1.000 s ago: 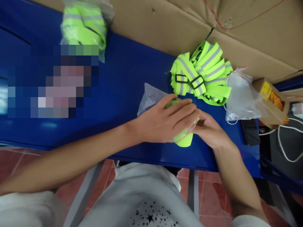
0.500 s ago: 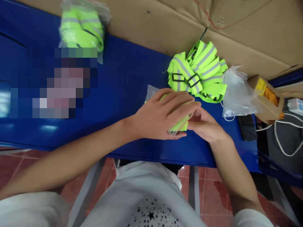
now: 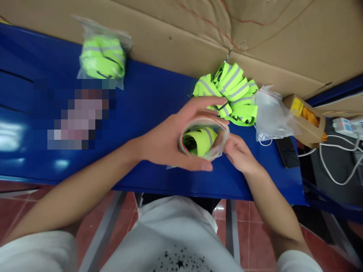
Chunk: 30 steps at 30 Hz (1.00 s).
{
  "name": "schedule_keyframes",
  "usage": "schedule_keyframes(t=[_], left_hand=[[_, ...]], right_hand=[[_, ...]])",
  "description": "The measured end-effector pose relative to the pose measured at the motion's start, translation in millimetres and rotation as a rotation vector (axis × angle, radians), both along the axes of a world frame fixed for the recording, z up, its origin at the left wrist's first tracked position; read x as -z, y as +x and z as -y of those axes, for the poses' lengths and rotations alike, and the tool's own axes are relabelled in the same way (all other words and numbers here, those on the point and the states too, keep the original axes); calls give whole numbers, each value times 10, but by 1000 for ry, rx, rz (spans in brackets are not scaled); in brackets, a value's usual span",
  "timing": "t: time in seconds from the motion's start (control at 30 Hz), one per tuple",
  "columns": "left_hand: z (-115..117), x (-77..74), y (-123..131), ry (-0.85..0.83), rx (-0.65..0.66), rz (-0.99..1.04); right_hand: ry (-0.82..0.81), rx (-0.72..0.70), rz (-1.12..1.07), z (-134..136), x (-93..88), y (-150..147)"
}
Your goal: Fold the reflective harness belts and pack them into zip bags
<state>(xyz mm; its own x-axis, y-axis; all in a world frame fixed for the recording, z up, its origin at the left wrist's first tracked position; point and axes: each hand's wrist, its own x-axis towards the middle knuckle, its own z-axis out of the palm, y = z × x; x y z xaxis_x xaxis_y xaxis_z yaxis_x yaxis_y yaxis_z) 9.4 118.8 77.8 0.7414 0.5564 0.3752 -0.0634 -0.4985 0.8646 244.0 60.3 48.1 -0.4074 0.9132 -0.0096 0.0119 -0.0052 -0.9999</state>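
Note:
A clear zip bag (image 3: 224,132) stands with its mouth open toward me, over the front middle of the table. Inside it sits a rolled neon-yellow reflective strap (image 3: 206,141) with a grey stripe. My left hand (image 3: 170,138) curves round the bag from the left, thumb on the near side and fingers on the far side. On the right, my right hand (image 3: 239,153) pinches the bag's rim. Just beyond them lies a heap of reflective straps (image 3: 238,88) with black buckles. An empty clear bag (image 3: 269,115) rests beside the heap.
A filled bag of straps (image 3: 103,58) lies at the back left of the blue table (image 3: 147,90). A pixelated patch hides something below it. At right are a phone (image 3: 287,151), a cardboard box (image 3: 307,124) and white cables (image 3: 334,177). Brown board covers the back.
My left hand has turned from lying over the bag to gripping its side, so the mouth and the roll inside now show. My right hand has moved to the bag's rim.

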Motion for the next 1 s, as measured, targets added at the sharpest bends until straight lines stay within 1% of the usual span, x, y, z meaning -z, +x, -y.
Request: schedule_keyframes(t=[0.07, 0.1, 0.13, 0.17, 0.2, 0.27, 0.33, 0.37, 0.4, 0.47, 0.57, 0.63, 0.7, 0.83, 0.87, 0.93, 1.0], left_hand=[[-92, 60, -10, -339, 104, 110], [-134, 117, -3, -471, 138, 139], [-169, 184, 10, -571, 159, 153], [-196, 252, 25, -639, 168, 157], [-212, 315, 40, -670, 164, 153], [-211, 398, 58, -630, 117, 132], [-172, 412, 50, -553, 21, 117], [-144, 397, 37, -542, -22, 98], [-114, 374, 18, -567, -56, 68], [-61, 319, -26, -698, -80, -9], [-9, 261, -75, -904, -21, -77], [22, 240, -78, -957, 47, -79], [62, 224, -58, -943, 87, -73], [151, 218, -8, -817, 34, -45], [167, 225, -1, -786, 35, -48], [189, 253, 5, -754, 88, -78], [199, 299, 14, -772, 146, -104]], right_hand=[[232, 126, 57, 6, -51, 58], [343, 200, 101, 5, -71, 69], [434, 249, 152, 1, -85, 70], [503, 260, 206, -6, -91, 64], [545, 238, 262, -13, -90, 53], [582, 163, 365, -21, -75, 32], [612, 146, 428, -18, -54, 20], [626, 152, 451, -12, -47, 17], [642, 161, 469, -5, -44, 15], [686, 179, 497, 10, -53, 9], [698, 185, 493, 27, -106, -3], [665, 162, 444, 39, -157, -7], [621, 99, 397, 59, -202, -11], [606, 25, 500, 111, -242, -39], [614, -17, 519, 118, -240, -50], [613, -147, 507, 120, -233, -67], [571, -254, 486, 107, -229, -74]])
